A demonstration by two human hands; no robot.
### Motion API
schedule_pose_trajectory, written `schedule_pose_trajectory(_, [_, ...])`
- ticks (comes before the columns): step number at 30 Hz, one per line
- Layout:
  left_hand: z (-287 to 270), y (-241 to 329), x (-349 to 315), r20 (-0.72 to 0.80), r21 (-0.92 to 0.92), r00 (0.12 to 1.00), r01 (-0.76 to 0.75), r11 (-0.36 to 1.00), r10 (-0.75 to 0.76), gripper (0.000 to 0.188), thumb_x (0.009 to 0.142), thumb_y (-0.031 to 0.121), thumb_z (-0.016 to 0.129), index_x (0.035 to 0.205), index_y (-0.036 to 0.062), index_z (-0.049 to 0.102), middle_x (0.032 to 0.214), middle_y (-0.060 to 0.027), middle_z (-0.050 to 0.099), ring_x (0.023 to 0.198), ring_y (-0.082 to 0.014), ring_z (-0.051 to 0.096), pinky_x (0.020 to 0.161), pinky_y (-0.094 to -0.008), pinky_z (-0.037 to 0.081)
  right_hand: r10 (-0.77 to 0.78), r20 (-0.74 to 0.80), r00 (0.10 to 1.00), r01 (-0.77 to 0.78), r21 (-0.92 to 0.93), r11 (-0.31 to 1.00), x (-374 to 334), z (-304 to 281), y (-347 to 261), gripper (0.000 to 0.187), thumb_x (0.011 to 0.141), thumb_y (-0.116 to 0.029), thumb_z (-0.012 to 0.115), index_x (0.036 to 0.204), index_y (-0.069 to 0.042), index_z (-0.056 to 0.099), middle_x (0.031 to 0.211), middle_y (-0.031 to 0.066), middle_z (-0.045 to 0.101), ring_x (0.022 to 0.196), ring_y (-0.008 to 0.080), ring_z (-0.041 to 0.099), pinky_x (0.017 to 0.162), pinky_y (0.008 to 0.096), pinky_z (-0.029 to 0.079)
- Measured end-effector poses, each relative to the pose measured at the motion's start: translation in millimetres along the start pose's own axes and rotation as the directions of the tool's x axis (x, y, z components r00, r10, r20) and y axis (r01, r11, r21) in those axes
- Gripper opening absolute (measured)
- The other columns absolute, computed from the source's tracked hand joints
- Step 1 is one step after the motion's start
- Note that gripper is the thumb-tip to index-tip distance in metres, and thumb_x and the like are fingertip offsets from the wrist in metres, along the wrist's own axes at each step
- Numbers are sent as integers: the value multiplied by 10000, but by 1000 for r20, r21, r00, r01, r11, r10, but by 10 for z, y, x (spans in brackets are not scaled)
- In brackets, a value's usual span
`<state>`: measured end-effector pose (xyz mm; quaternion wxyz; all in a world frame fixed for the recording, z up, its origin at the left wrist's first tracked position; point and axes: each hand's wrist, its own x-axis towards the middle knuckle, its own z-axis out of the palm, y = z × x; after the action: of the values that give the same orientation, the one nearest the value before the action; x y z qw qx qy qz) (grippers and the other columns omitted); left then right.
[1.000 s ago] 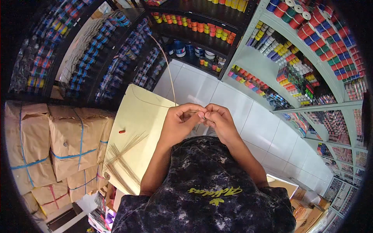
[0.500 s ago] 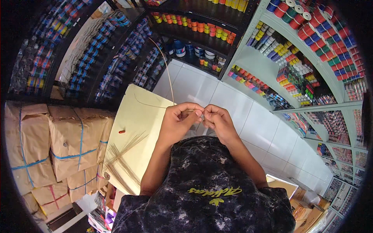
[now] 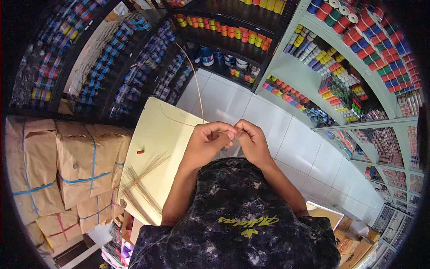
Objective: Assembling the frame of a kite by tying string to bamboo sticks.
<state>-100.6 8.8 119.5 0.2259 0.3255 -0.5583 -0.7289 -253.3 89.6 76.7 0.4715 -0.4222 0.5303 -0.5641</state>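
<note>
Head camera: both forearms angle inward from below, wrists bent, fingertips meeting in front of the chest. The left hand (image 3: 207,140) pinches a long, thin tan strand (image 3: 199,92) between thumb and forefinger, and that strand arcs up from it toward the shelving. The right hand (image 3: 252,140) curls its fingers to the same spot; whether it grips the strand, I can't tell. On the dark mottled fabric shirt (image 3: 233,190), here's yellow script lettering (image 3: 248,219) beside a small yellow leaf-shaped emblem (image 3: 247,233). Small white shelf labels (image 3: 131,54) are unreadable.
</note>
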Motion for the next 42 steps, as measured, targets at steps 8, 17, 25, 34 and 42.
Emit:
schedule_pose_trajectory(8, [-41, -21, 46, 3, 103, 1000, -32, 994, 31, 157, 921, -39, 589, 1060, -20, 661, 902, -62, 675, 754, -104, 640, 679, -238, 519, -11, -120, 993, 35, 199, 979, 35, -50, 46, 108, 941, -74, 468, 992, -28, 551, 827, -22, 496, 772, 64, 448, 688, 240, 388])
schedule_pose_trajectory(17, [-47, -83, 85, 4, 308, 1000, 2, 952, -4, 272, 884, -59, 495, 1085, 49, 346, 802, -110, 648, 710, -130, 627, 632, -265, 500, 36, -31, 999, -37, -23, 999, -18, -52, 19, 89, 935, -96, 632, 968, -14, 631, 875, 5, 621, 810, 71, 552, 760, 249, 448])
schedule_pose_trajectory(25, [-104, -203, 162, 73, 563, 994, -112, 819, 85, 276, 838, -61, 505, 1077, 20, 391, 805, -139, 654, 634, -171, 622, 583, -305, 468, 174, 54, 983, -165, -138, 977, -88, -67, 158, 96, 932, -103, 634, 903, -12, 646, 799, -19, 635, 726, 46, 538, 671, 231, 434])
schedule_pose_trajectory(34, [-449, -184, 273, -292, 269, 895, -262, 927, 338, 366, 836, -31, 560, 1196, 24, 526, 998, -67, 648, 747, -153, 631, 684, -282, 503, 172, -98, 980, -185, -152, 971, -121, -56, 335, 187, 967, -187, 633, 898, -13, 624, 748, -41, 550, 713, 42, 486, 653, 223, 405])
schedule_pose_trajectory(42, [-1687, -252, 755, -536, -354, 818, 8, 935, -210, 399, 952, 219, 591, 1261, -17, 500, 1213, -146, 594, 1074, -245, 591, 938, -408, 517, 119, -64, 991, -128, -172, 977, -185, -67, 387, 192, 972, -192, 620, 933, -5, 618, 772, -18, 579, 734, 67, 514, 695, 251, 441])
